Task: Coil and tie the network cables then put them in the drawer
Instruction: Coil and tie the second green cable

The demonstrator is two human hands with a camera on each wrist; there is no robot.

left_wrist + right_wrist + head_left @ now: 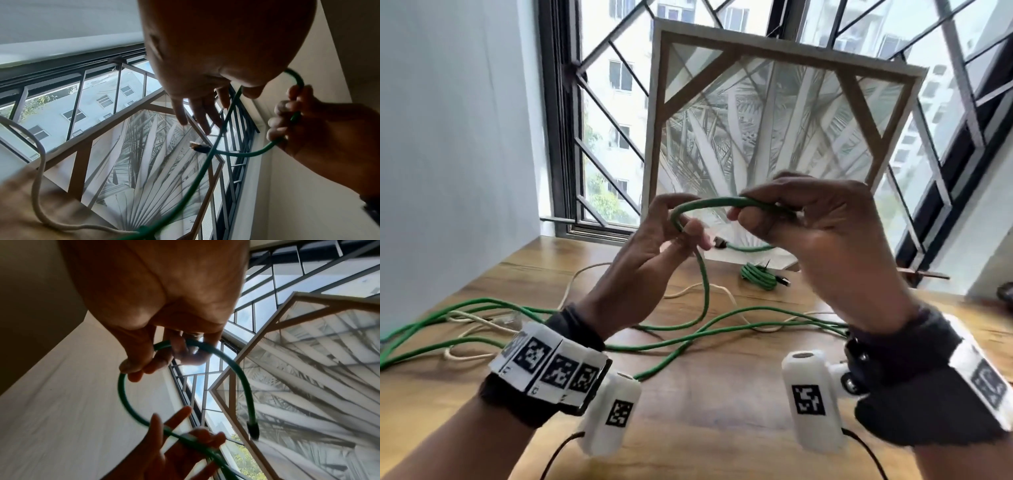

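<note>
Both hands are raised over the wooden table with one green network cable between them, bent into a loop. My right hand grips the top of the loop in curled fingers. My left hand pinches the cable between its thumb and fairly straight fingers where it turns down. The plug end hangs free below the hands. The rest of this cable trails loose across the table. A second green cable, coiled into a bundle, lies farther back.
A cream cable lies tangled with the green one on the left of the table. A large framed leaf picture leans against the barred window behind. A white wall stands on the left. No drawer is in view.
</note>
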